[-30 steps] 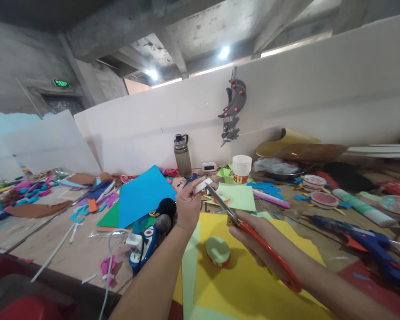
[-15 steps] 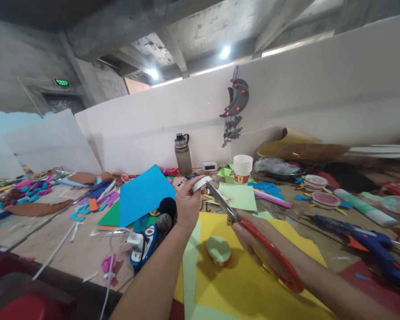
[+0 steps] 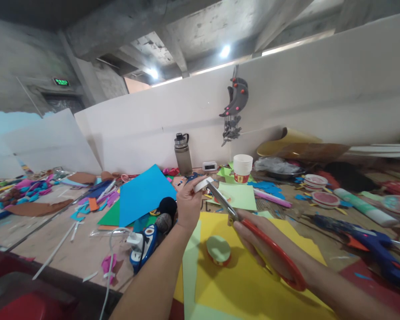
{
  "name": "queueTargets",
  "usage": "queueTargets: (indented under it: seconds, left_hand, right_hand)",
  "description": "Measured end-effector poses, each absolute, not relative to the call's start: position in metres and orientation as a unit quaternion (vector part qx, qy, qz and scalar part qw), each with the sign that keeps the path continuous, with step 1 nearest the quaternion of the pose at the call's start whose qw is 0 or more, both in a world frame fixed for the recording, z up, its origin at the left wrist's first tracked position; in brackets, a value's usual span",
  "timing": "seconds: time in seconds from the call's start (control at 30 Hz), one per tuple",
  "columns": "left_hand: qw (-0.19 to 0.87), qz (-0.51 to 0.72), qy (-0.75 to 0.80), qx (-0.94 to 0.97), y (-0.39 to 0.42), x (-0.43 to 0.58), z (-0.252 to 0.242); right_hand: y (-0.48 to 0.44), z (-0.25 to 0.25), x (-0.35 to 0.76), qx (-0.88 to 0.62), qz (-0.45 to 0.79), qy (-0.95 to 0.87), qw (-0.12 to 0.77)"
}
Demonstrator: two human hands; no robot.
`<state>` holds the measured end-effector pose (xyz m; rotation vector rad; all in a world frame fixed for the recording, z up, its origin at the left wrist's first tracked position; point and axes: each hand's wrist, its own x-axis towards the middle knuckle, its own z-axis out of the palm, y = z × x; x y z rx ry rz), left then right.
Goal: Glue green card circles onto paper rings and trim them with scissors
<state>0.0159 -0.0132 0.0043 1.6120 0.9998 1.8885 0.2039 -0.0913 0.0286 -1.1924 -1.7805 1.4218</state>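
Observation:
Between its fingers and thumb, my left hand (image 3: 190,202) pinches a small white paper piece (image 3: 203,183). My right hand (image 3: 253,235) is wrapped round the red handle of a pair of scissors (image 3: 224,200), whose metal blades reach up to the paper's right edge. Whether the blades have the paper between them is hard to make out. Below both hands, a round piece topped with pale green paper (image 3: 218,248) and with a red rim sits on a yellow paper sheet (image 3: 253,293).
Left of my arm are a blue sheet (image 3: 143,195) and a power strip (image 3: 145,246) with a white cord. A blue glue gun (image 3: 370,244) lies at the right. Behind stand stacked paper cups (image 3: 242,166), a bottle (image 3: 182,155) and a small white digital device (image 3: 210,166).
The white paper piece has tilted and shifted slightly in my left hand. The scissors and my right hand have moved only a little.

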Motion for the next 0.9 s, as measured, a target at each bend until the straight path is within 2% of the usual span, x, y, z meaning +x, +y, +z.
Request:
queueTargets:
  seconds: [0.43, 0.67, 0.9]
  left_hand:
    - [0.228, 0.687, 0.360, 0.588, -0.0135, 0.0165, 0.0049]
    - [0.230, 0.685, 0.364, 0.587, -0.0140, 0.0164, 0.0053]
    - [0.242, 0.692, 0.357, 0.578, -0.0127, 0.0161, 0.0035]
  right_hand:
    - [-0.0912, 0.0269, 0.2041, -0.448, 0.544, -0.648, 0.290]
    - [-0.0860, 0.0251, 0.2028, -0.473, 0.561, -0.628, 0.260]
    - [-0.0855, 0.0210, 0.1993, -0.463, 0.574, -0.615, 0.277]
